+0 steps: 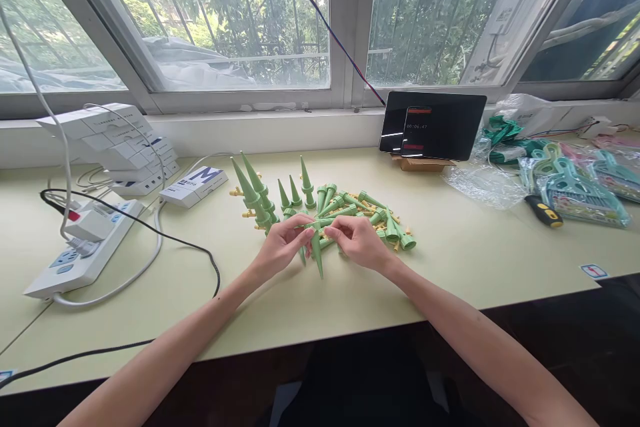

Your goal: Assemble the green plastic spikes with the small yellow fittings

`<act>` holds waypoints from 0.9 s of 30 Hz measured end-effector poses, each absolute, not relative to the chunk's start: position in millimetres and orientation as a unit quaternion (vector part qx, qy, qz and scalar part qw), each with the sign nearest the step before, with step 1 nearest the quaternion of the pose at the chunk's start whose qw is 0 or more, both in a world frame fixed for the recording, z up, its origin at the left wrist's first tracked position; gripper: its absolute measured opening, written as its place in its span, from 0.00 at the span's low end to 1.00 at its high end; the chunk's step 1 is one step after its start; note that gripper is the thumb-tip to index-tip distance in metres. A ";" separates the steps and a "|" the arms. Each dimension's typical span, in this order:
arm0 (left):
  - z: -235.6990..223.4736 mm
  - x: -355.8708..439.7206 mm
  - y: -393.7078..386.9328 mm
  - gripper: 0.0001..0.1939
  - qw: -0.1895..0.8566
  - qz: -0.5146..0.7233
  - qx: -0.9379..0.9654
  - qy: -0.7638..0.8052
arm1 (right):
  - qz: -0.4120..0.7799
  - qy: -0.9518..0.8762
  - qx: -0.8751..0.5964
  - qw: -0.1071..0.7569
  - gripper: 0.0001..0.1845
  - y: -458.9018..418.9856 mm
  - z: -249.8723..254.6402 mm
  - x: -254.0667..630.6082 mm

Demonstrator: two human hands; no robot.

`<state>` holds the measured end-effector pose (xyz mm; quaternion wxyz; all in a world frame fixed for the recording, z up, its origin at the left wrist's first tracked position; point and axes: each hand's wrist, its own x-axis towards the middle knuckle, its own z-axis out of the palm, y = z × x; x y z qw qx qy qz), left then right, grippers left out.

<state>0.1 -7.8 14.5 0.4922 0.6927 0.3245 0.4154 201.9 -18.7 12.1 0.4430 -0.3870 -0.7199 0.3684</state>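
Observation:
My left hand (290, 240) pinches a green plastic watering spike (317, 257) near its wide end, and its point hangs down towards me. Close on the other side, my right hand (361, 240) is closed in a pinch beside the spike's top; what its fingertips grip is too small to make out. Behind my right hand lies a heap of loose green spikes (407, 241) mixed with small yellow pieces. Several spikes stand point up behind my left hand, among them a tall one (245, 183) with a yellow valve (235, 192) sticking out sideways.
White boxes (135, 153) are stacked at the back left, near a power strip (90, 247) with cables. A tablet (433, 125) with a phone before it leans on a cardboard box. Bagged brush sets (583, 193) and a yellow-black handle (544, 211) lie right.

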 end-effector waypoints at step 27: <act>7.2 -1.7 -6.0 0.09 0.471 0.435 0.706 0.300 | 0.338 -0.749 -0.379 0.427 0.20 -18.0 8.1 203.3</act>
